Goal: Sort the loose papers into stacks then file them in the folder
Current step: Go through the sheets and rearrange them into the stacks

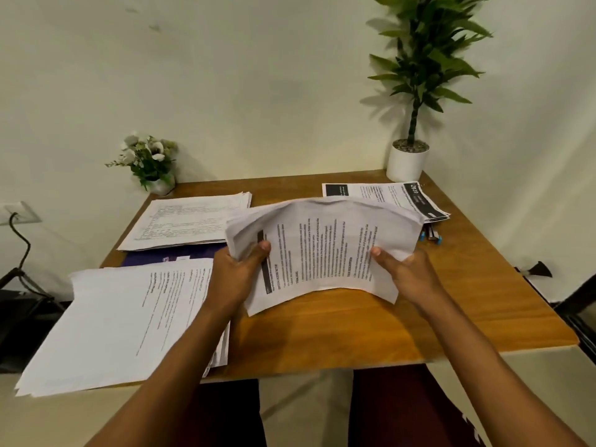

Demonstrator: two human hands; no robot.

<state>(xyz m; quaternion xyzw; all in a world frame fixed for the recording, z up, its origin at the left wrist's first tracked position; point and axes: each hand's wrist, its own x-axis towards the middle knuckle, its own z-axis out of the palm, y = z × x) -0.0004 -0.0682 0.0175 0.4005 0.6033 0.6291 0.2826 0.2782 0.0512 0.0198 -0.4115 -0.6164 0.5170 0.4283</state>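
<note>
Paper, a bowed sheaf of printed sheets (325,250), hangs above the middle of the tabletop (403,321), pinched at its left edge by the left hand (240,269) and at its right edge by the right hand (408,272), thumbs on top. Because the sheaf sags between the two grips, loose inner sheets could slide out and mix with the sorted piles if either pinch slackens.

A near-left stack (129,321) overhangs the front edge of the tabletop; a nudge from the left forearm would likely tip it off. A far-left stack (190,221) lies behind it, with the purple folder (167,257) showing between them, partly buried. A far-right stack (387,198) sits by the white plant pot (407,162), with some small pens (432,235) just beside it. Bare wood lies under and in front of the sheaf, the best open room for setting it down.
</note>
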